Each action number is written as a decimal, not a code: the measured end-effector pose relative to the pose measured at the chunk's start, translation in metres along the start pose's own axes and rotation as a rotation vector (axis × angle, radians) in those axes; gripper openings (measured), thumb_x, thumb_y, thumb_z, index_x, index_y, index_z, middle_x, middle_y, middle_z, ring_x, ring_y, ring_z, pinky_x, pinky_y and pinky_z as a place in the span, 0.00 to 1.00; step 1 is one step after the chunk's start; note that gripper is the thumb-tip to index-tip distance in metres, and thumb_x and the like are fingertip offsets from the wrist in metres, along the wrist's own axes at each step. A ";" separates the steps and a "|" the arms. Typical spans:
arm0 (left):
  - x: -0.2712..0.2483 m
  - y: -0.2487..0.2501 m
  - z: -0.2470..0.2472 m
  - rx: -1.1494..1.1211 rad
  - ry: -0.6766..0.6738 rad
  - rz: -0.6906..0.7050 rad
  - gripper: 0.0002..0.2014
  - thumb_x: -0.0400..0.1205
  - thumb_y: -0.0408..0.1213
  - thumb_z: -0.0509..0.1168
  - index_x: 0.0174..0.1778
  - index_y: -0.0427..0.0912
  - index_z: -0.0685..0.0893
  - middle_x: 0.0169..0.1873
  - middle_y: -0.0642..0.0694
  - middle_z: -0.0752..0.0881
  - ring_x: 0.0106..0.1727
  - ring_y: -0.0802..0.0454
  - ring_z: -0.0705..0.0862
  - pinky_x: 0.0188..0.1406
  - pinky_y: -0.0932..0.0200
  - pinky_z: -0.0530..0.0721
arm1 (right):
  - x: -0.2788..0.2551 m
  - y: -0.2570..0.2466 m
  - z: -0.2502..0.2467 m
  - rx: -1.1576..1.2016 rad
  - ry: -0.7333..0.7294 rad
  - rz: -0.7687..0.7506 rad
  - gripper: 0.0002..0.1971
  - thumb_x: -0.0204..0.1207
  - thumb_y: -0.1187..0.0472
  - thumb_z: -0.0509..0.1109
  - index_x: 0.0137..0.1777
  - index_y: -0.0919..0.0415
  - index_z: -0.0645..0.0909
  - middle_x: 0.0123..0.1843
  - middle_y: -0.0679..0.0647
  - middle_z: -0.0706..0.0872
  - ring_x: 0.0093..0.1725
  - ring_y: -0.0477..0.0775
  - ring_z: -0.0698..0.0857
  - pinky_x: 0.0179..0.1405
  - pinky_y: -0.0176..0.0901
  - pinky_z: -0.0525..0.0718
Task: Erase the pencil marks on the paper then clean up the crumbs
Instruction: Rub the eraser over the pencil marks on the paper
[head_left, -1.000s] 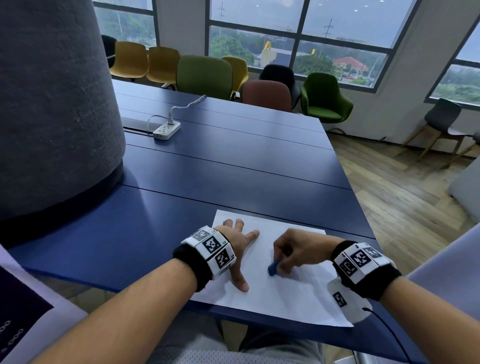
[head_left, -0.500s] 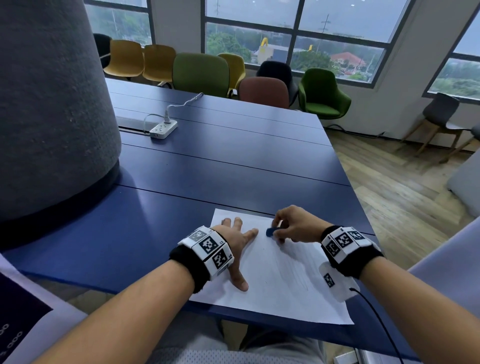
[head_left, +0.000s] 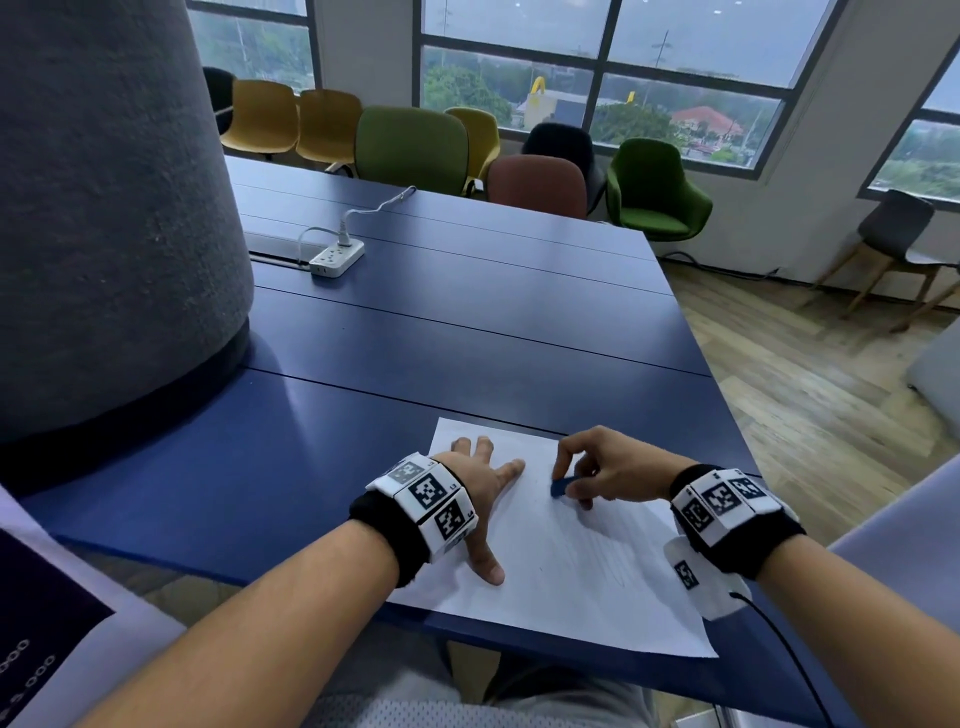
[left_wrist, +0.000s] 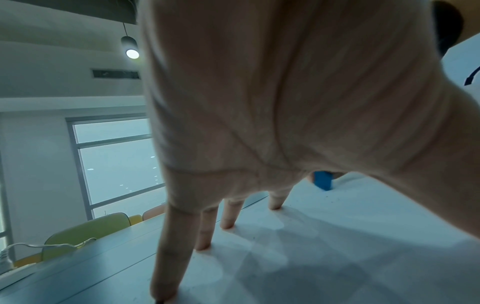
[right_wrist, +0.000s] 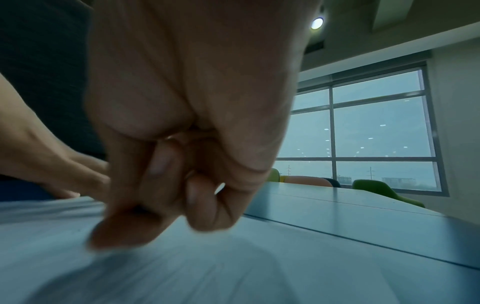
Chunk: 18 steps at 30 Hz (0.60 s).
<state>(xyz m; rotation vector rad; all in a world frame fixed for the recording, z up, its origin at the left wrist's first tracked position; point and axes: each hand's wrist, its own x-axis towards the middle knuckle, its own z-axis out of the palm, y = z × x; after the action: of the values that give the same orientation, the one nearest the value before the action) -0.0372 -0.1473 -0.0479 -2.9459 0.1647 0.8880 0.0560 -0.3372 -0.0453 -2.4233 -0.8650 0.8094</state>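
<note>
A white sheet of paper (head_left: 571, 587) lies at the near edge of the blue table (head_left: 467, 338), with faint pencil lines (head_left: 613, 561) on its right half. My left hand (head_left: 485, 483) lies flat on the sheet's left part, fingers spread and straight, pressing it down; the left wrist view shows those fingertips (left_wrist: 227, 225) on the paper (left_wrist: 337, 246). My right hand (head_left: 597, 475) pinches a small blue eraser (head_left: 561, 487) whose tip touches the paper just right of the left hand. The eraser (left_wrist: 323, 182) also shows past the left palm. In the blurred right wrist view the curled right fingers (right_wrist: 202, 205) hide the eraser.
A large grey felt-covered column (head_left: 104, 208) stands on the table at the left. A white power strip (head_left: 336, 258) with its cable lies at mid-table. Coloured chairs (head_left: 413, 148) line the far edge. The table's right edge drops to a wooden floor (head_left: 810, 405).
The right hand with the eraser went from mid-sheet up to the far edge, then came back a little toward me. The left hand stayed pressed on the paper.
</note>
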 end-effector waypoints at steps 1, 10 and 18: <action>0.000 0.000 0.000 -0.001 -0.002 -0.001 0.68 0.62 0.65 0.80 0.86 0.59 0.38 0.86 0.39 0.42 0.85 0.32 0.45 0.79 0.30 0.63 | -0.003 -0.002 -0.001 -0.004 -0.074 0.002 0.03 0.76 0.64 0.72 0.48 0.58 0.84 0.33 0.54 0.90 0.28 0.48 0.78 0.30 0.37 0.76; -0.001 0.001 -0.001 0.004 0.004 0.003 0.68 0.62 0.65 0.80 0.86 0.59 0.38 0.86 0.40 0.43 0.85 0.33 0.47 0.79 0.30 0.64 | -0.004 0.000 0.005 0.016 0.003 -0.002 0.02 0.76 0.65 0.72 0.47 0.58 0.83 0.35 0.55 0.90 0.27 0.45 0.82 0.32 0.37 0.81; -0.001 0.000 -0.002 -0.005 -0.007 0.000 0.68 0.62 0.65 0.80 0.86 0.60 0.37 0.86 0.40 0.41 0.86 0.33 0.44 0.80 0.30 0.61 | -0.006 -0.001 0.013 -0.027 0.080 -0.026 0.05 0.77 0.67 0.71 0.45 0.55 0.82 0.36 0.56 0.90 0.33 0.45 0.86 0.41 0.34 0.84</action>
<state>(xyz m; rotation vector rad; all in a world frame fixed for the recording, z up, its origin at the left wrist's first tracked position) -0.0369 -0.1473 -0.0463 -2.9467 0.1625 0.9002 0.0436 -0.3385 -0.0518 -2.4453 -0.8801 0.6903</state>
